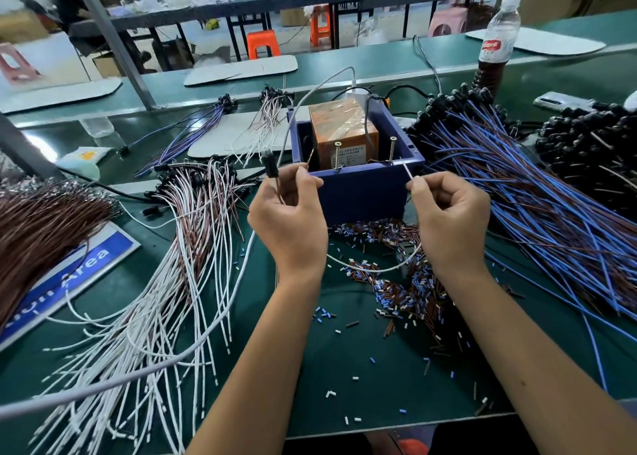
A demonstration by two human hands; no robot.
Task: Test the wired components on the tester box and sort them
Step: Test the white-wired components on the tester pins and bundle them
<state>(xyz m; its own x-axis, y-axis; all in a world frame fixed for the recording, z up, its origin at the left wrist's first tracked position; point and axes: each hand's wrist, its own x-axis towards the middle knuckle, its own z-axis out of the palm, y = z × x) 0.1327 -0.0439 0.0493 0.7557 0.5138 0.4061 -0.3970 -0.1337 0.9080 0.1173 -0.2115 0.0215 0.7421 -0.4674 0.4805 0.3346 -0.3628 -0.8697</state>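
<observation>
Both forearms reach over the bench [344, 368]. Left hand [287, 216] fingers pinch the brown lead [311, 157], right hand [448, 213] fingers the white lead [406, 170], at the blue box [362, 192].

A blue open-topped tester box [358, 192] is sitting on the desk [362, 378], holding an orange block [341, 134] and two upright screws. One wired component [270, 165] is hanging in front, its brown and white leads reaching toward the screws.
</observation>
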